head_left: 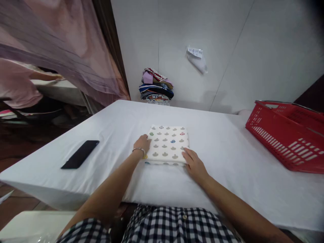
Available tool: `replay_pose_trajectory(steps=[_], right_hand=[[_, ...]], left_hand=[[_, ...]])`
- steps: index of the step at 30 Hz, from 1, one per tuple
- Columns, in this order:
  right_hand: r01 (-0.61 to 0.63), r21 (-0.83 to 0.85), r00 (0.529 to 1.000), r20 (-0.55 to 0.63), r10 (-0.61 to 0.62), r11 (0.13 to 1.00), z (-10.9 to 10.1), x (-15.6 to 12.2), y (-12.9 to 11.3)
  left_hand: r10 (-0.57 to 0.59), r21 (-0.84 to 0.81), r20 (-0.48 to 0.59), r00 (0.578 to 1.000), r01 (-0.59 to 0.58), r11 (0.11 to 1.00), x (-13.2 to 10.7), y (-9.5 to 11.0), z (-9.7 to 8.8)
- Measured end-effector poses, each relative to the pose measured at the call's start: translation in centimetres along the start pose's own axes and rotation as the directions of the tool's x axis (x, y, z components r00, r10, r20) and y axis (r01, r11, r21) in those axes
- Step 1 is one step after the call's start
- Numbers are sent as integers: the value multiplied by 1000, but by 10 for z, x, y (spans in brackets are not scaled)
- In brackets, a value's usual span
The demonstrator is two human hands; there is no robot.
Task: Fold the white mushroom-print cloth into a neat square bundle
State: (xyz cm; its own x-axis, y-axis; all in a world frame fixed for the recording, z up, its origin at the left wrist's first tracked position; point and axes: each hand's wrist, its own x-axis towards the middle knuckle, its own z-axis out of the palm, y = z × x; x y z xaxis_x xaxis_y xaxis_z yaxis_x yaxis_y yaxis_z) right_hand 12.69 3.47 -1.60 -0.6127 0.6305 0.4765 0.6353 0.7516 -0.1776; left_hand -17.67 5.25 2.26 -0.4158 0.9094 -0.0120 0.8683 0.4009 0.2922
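A folded white cloth printed with grey and a few coloured motifs lies as a neat rectangle near the middle of the table. At its left edge my left hand, with a bracelet at the wrist, grips the side with bent fingers, some hidden against the fabric. The front right corner is held by my right hand, its fingertips on top and the rest of the hand along the side. The cloth rests flat on the white tablecloth, its layers showing along the front edge.
A black phone lies on the table's left side. A red plastic basket stands at the right. Beyond the far edge is a stack of folded clothes against the wall. At left, a person in pink sits behind a sheer curtain.
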Motion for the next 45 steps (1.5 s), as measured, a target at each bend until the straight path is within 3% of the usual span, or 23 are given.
replay_pose_trajectory(steps=[2,5,10,14,17,20,22,24,25,27,28,30,35,38,40,43,45], right_hand=[[-109,-48,993,30,110,993,-3,0,1],[-234,-127,951,174,254,964,-3,-1,2],[-260,-175,878,366,308,950,-3,-2,1],[-283,-69,833,477,281,957,-25,1,6],[-228,70,853,496,165,971,-50,16,13],[-151,146,927,364,89,978,-60,55,14],[-194,118,948,278,155,974,-49,92,15],[-244,53,943,244,224,968,-27,125,19],[-273,14,930,261,260,962,-13,138,23],[-372,-48,846,393,360,927,14,152,35],[-417,-54,809,433,398,907,26,153,41],[-455,-46,781,459,423,889,41,149,51],[-460,21,810,419,410,887,50,139,58],[-479,161,837,379,394,863,51,140,63],[-554,314,827,316,465,772,53,139,68],[-685,470,711,264,652,557,53,128,73],[-709,552,655,285,699,439,51,115,72]], left_hand=[[-1,8,-1,1000,1,1000,0,0,0],[4,14,4,1000,-4,1000,0,-1,-1],[12,-17,4,1000,-12,1000,0,-3,2],[25,-42,3,1000,-25,999,0,-11,0],[40,-30,96,995,-37,999,6,-12,-9],[67,14,78,995,-68,998,19,4,-18],[178,27,-19,984,-177,984,29,22,-17],[300,53,-47,953,-297,953,40,36,-9],[315,66,-15,949,-313,947,44,40,-4],[270,77,68,960,-275,958,51,40,8],[237,76,100,966,-245,967,53,38,13],[207,66,119,971,-216,974,55,31,20],[213,35,95,972,-217,976,54,25,21],[214,5,86,973,-215,977,55,26,22],[220,-23,70,973,-219,976,57,25,24],[192,-95,21,981,-189,977,62,21,25],[125,-136,-25,992,-127,982,63,16,22]])
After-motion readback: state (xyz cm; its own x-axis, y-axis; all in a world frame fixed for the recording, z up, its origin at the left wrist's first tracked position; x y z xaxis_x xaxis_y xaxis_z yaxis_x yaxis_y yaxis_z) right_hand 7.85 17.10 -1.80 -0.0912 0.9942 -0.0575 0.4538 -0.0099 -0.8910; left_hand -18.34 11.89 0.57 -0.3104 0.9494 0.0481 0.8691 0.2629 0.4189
